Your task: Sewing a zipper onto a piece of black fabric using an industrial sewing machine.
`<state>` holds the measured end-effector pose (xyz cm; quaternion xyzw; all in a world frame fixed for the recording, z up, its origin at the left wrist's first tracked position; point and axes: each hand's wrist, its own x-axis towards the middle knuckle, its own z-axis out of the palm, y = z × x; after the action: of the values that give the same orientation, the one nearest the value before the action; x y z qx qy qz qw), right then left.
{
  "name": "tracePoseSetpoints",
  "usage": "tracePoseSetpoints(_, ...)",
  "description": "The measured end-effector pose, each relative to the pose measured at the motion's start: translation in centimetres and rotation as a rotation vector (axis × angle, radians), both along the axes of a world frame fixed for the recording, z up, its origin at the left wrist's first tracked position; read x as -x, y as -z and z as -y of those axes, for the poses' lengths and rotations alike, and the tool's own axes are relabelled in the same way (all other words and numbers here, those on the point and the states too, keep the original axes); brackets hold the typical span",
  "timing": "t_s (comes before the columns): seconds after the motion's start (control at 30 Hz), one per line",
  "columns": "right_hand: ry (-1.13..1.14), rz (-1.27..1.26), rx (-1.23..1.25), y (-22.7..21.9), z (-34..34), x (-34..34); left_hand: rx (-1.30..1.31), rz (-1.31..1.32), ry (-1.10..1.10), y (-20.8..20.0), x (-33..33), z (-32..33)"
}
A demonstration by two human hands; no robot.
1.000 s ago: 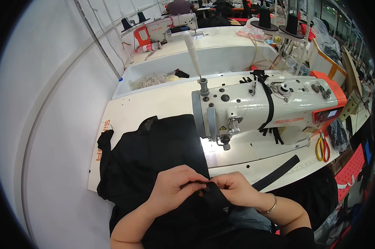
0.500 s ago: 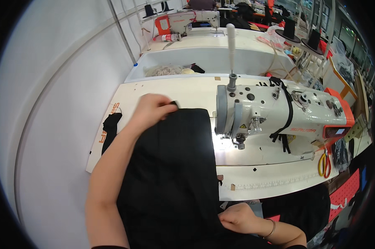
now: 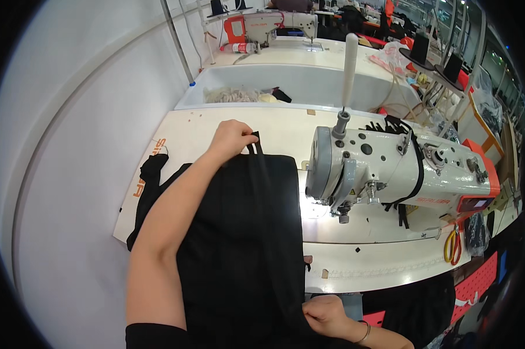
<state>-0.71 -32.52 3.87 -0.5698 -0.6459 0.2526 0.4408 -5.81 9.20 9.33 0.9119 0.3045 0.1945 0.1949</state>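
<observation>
1. Since the frame half a second ago: left hand has shifted up and right, now just past the cloth's far edge. Black strip now shows lengthwise over the cloth. Right hand about the same place. Camera shifted too, so the machine's offset isn't real motion.
2. Left fingers: closed, pinching the strip's far end. Second dark edge beside it; can't tell if fold or layer.
3. Right fingers: curled closed on the strip's near stretch, at the cloth's right edge. Can't tell if cloth is caught too.
4. Strip runs nearly straight between hands; spread grip probably keeps it extended and untwisted.
5. Black cloth: partly on the table, left of the sewing machine, near part toward the person. Probably laid there for flat support, clear of the needle area.
6. Scissors: table's right end, well apart from both hands, probably parked out of the way but reachable.
</observation>
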Motion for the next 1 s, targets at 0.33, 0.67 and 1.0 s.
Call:
tracePoseSetpoints(0.33,-0.522,-0.056,-0.055,-2.7,1.3,-0.9,-0.057,0.049,0.01,3.3,-4.6,0.7)
tracePoseSetpoints(0.67,-0.579,-0.031,-0.343,-8.5,0.0,-0.9,-0.017,-0.065,0.315,6.8,-4.6,0.6)
tracePoseSetpoints(1.0,-0.002,0.432,0.035,-4.3,-3.2,-4.7,0.013,0.213,0.293,9.6,0.1,8.4)
